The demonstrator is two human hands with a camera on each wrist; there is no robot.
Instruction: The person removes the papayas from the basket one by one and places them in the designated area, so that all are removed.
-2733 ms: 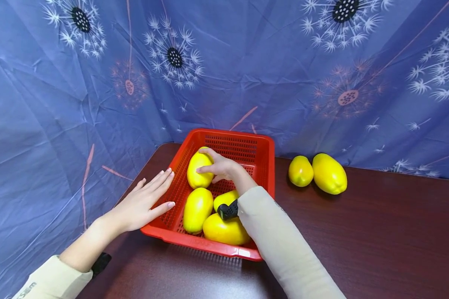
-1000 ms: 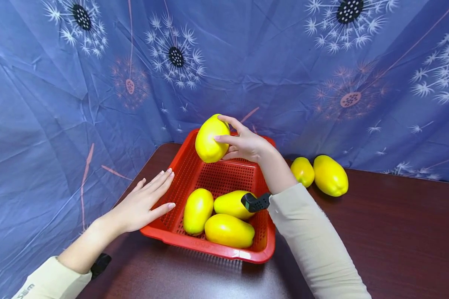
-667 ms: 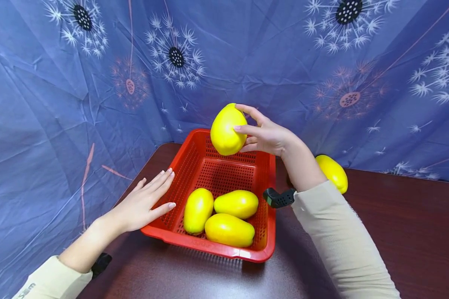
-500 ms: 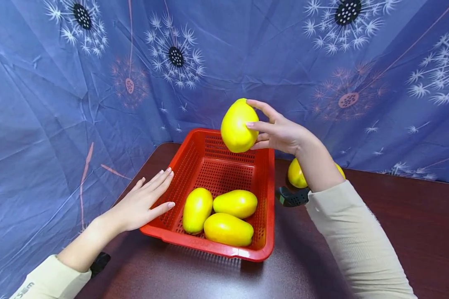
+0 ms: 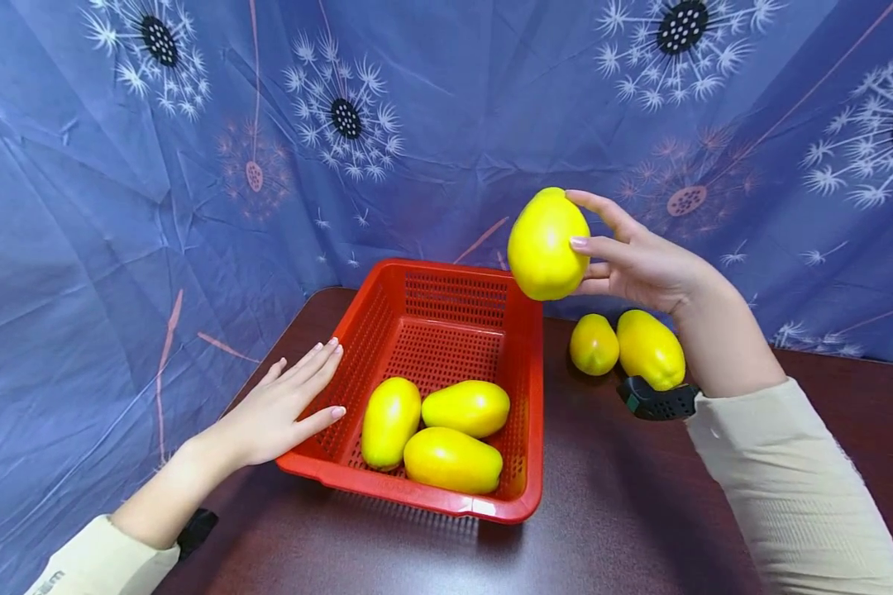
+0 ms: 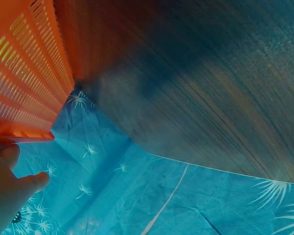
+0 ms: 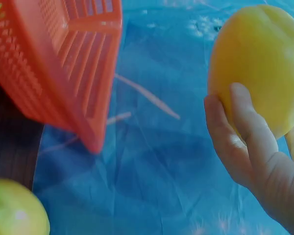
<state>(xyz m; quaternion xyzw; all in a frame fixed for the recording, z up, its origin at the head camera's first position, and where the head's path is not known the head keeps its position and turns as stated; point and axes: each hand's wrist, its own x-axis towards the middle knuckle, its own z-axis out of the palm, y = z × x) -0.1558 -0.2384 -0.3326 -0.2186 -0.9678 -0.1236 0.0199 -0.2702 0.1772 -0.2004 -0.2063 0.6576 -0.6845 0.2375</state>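
Observation:
In the head view my right hand grips a smooth yellow papaya, thumb and fingers spread round its right side. It hangs in the air at the red plastic basket's back right corner. The right wrist view shows the fingers curved against the same papaya. My left hand lies with straight fingers across the left rim of the basket. Inside, toward the front, lie three more papayas: one upright, one sideways and another in front.
Two papayas, a smaller one and a larger one, lie side by side on the dark wooden table, right of the basket. A blue dandelion-print cloth hangs behind and to the left.
My right hand has lifted the papaya out of the basket's back left and carried it up and rightward to the back right corner. The left hand has stayed on the rim.

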